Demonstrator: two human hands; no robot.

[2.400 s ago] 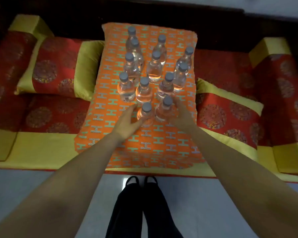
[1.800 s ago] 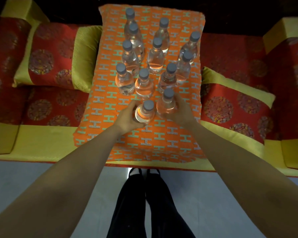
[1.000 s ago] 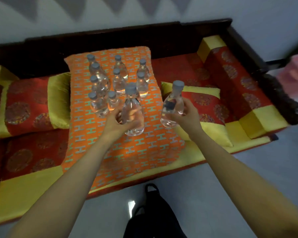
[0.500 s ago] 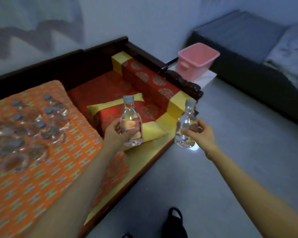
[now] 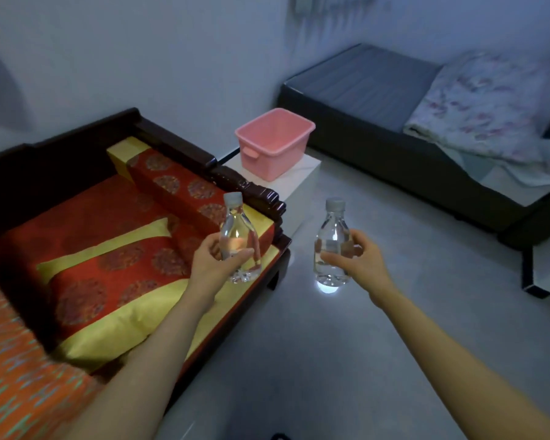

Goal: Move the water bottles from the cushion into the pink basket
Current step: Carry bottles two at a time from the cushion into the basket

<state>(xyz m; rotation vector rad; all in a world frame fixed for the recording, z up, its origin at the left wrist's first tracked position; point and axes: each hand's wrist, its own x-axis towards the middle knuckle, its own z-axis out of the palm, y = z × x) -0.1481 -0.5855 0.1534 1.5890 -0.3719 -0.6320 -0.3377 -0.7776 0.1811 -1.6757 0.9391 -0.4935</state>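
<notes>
The view has swung right, away from the dark wooden sofa with red-and-gold upholstery (image 5: 92, 211) and toward the grey floor (image 5: 331, 344) and a dark grey bed (image 5: 362, 77) beyond it. Only a corner of the orange patterned cushion (image 5: 10, 376) shows at lower left, so the bottles left standing on it are out of sight. The pink plastic basket (image 5: 277, 160) has come into view on a low white block (image 5: 302, 182) past the sofa's arm, well ahead of both hands; what shows of its inside looks bare. The left hand (image 5: 210, 265) has its fingers (image 5: 240, 254) curled round one clear plastic water bottle (image 5: 235, 223), and the right hand (image 5: 361, 263) has its fingers (image 5: 329, 258) wrapped round a second clear bottle (image 5: 332, 227). Both bottles are upright in the air. The pick-up looks done and the carry under way, probably the first pair.
</notes>
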